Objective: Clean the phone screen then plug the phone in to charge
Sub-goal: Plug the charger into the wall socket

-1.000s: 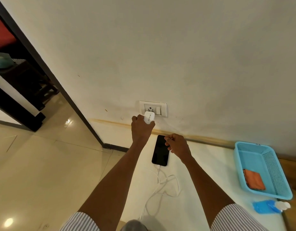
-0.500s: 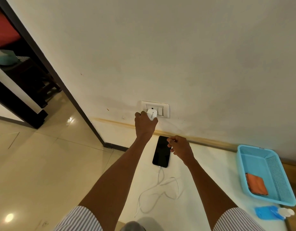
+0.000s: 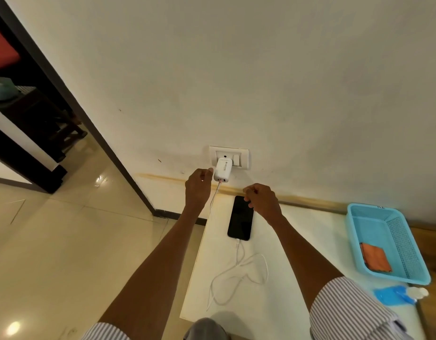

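A black phone (image 3: pixel 240 218) lies screen up on the white table (image 3: pixel 297 253), its screen dark. A white cable (image 3: pixel 239 266) is plugged into its near end and loops over the table. The cable's other end runs up to a white charger (image 3: pixel 223 170), which sits in the wall socket (image 3: pixel 236 157). My left hand (image 3: pixel 198 187) is just left of the charger with its fingers curled, the fingertips at the charger's side. Over the phone's far right corner my right hand (image 3: pixel 263 200) hovers with its fingers curled and holds nothing.
A light blue basket (image 3: pixel 398 244) at the table's right holds a folded orange cloth (image 3: pixel 375 257). A blue bottle with a white cap (image 3: pixel 393 294) lies in front of it. A dark door frame (image 3: pixel 89 123) and tiled floor are on the left.
My left hand pushed the charger into the socket and has come off it to the left. My right hand stayed at the phone's far end.
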